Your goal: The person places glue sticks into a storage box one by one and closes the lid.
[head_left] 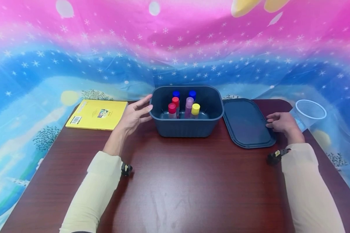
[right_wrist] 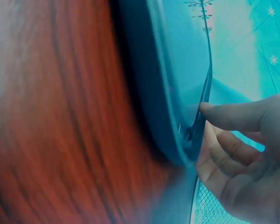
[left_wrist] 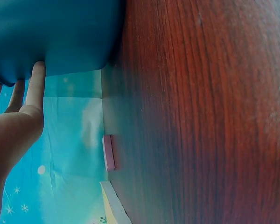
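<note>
A dark grey plastic bin (head_left: 183,127) stands upright at the table's back middle. Inside it several capped tubes stand, among them a yellow-capped one (head_left: 195,109), a purple one (head_left: 189,106) and a red-capped one (head_left: 172,110). My left hand (head_left: 134,115) touches the bin's left side with extended fingers; the left wrist view shows fingertips (left_wrist: 37,74) against the wall. To the bin's right lies a matching dark lid (head_left: 248,124). At the lid's right edge my right hand (head_left: 283,123) pinches the rim, thumb on top and other fingers beneath, as the right wrist view shows.
On the left a yellow book (head_left: 99,114) lies flat. A clear mesh-like basket with a white rim (head_left: 311,109) is at the right table edge, just beyond the right hand. A small pink block (left_wrist: 108,153) appears in the left wrist view. A patterned cloth (head_left: 175,48) hangs behind.
</note>
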Demonstrator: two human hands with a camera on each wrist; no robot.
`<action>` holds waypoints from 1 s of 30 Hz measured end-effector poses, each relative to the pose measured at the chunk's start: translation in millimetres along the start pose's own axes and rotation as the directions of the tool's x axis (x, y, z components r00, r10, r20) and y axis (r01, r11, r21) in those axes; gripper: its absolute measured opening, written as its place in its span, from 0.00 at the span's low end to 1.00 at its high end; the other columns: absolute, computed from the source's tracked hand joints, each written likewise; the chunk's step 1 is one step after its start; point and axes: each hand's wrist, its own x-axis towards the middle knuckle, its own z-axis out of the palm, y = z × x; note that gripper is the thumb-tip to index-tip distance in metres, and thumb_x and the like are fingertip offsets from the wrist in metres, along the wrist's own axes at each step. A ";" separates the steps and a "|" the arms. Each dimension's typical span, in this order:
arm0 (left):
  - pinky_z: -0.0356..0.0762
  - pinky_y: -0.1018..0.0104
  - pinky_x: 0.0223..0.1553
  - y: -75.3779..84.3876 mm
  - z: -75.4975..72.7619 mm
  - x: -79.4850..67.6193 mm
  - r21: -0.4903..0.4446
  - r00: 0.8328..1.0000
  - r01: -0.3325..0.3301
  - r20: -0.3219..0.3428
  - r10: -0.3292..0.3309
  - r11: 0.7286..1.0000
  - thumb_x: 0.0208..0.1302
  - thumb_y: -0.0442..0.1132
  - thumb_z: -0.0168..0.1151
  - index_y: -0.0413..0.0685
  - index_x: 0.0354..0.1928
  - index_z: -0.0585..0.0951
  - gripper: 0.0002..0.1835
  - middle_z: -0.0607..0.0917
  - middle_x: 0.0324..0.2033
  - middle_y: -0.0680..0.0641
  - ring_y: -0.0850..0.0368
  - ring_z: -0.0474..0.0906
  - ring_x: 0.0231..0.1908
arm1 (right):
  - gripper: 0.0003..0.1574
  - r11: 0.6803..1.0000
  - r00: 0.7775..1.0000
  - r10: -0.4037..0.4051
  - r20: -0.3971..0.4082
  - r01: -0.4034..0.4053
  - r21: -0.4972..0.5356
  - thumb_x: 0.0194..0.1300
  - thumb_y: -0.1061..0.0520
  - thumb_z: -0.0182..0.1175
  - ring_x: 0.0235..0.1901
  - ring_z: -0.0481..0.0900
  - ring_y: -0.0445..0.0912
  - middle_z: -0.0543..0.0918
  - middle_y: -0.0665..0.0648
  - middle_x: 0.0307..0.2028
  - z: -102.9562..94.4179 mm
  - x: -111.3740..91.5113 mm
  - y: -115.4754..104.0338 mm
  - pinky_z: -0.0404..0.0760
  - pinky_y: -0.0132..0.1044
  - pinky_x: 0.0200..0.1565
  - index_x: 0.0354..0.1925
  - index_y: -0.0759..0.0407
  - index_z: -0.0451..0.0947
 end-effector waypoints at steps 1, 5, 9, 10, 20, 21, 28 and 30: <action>0.83 0.57 0.52 0.1 0.1 0.1 0.000 1.000 0.000 0.000 0.000 1.000 0.72 0.34 0.62 0.47 0.75 0.68 0.31 0.68 0.73 0.47 0.42 0.68 0.68 | 0.30 1.000 1.000 -0.005 -0.004 0.005 -0.004 0.68 0.68 0.60 0.33 0.82 0.39 0.74 0.82 0.56 -0.5 0.3 0.3 0.84 0.31 0.33 0.64 0.81 0.67; 0.82 0.57 0.53 0.6 0.4 -0.1 0.005 1.000 0.003 0.003 -0.003 1.000 0.72 0.34 0.62 0.48 0.75 0.68 0.31 0.68 0.73 0.47 0.43 0.69 0.68 | 0.28 0.999 1.000 -0.024 -0.008 0.023 -0.047 0.67 0.70 0.59 0.33 0.84 0.44 0.77 0.81 0.53 -2.4 2.8 1.0 0.87 0.39 0.35 0.62 0.81 0.68; 0.82 0.57 0.53 0.9 -0.2 -0.5 0.004 1.000 0.005 0.000 -0.005 1.000 0.72 0.34 0.63 0.48 0.75 0.68 0.31 0.67 0.73 0.47 0.43 0.68 0.69 | 0.29 0.996 0.999 -0.046 0.014 0.047 -0.080 0.67 0.70 0.55 0.39 0.85 0.56 0.78 0.81 0.53 -4.7 5.5 -0.4 0.88 0.46 0.38 0.64 0.80 0.66; 0.82 0.57 0.53 0.9 -0.3 -0.7 0.002 1.000 0.006 -0.001 -0.006 1.000 0.72 0.34 0.63 0.48 0.75 0.68 0.31 0.67 0.73 0.46 0.43 0.68 0.69 | 0.30 0.996 0.998 -0.049 0.028 0.051 -0.069 0.67 0.70 0.55 0.40 0.85 0.58 0.77 0.81 0.54 -5.4 5.8 -0.7 0.88 0.47 0.39 0.65 0.80 0.65; 0.82 0.57 0.53 0.1 0.1 -0.3 0.005 1.000 0.005 0.000 -0.005 1.000 0.72 0.34 0.62 0.48 0.75 0.68 0.31 0.67 0.74 0.49 0.44 0.68 0.68 | 0.37 0.987 0.991 0.003 0.137 -0.025 0.159 0.77 0.53 0.53 0.42 0.80 0.42 0.81 0.57 0.49 -11.2 -1.7 -5.6 0.87 0.42 0.44 0.73 0.74 0.58; 0.82 0.57 0.53 0.0 0.1 -0.3 0.004 1.000 0.005 -0.001 -0.005 1.000 0.72 0.34 0.62 0.48 0.75 0.67 0.31 0.67 0.74 0.49 0.44 0.68 0.68 | 0.37 0.979 0.990 0.001 0.143 -0.031 0.203 0.77 0.53 0.54 0.40 0.81 0.40 0.83 0.51 0.45 -12.2 -2.2 -6.7 0.87 0.40 0.43 0.73 0.73 0.58; 0.82 0.56 0.54 -0.1 -0.4 -0.5 -0.005 1.000 0.004 0.000 -0.004 1.000 0.72 0.33 0.61 0.47 0.75 0.67 0.31 0.67 0.74 0.49 0.44 0.68 0.68 | 0.15 0.817 0.976 -0.094 0.198 -0.038 0.575 0.75 0.62 0.57 0.35 0.84 0.39 0.86 0.47 0.36 -21.4 -7.8 -11.5 0.86 0.35 0.36 0.54 0.48 0.80; 0.82 0.56 0.54 0.3 -0.6 -0.5 -0.008 1.000 0.004 0.002 -0.004 1.000 0.72 0.33 0.62 0.47 0.75 0.67 0.31 0.66 0.74 0.48 0.44 0.68 0.69 | 0.18 0.761 0.972 -0.125 0.197 -0.033 0.648 0.74 0.65 0.56 0.35 0.85 0.41 0.87 0.50 0.36 -23.0 -9.3 -13.3 0.86 0.35 0.35 0.47 0.44 0.84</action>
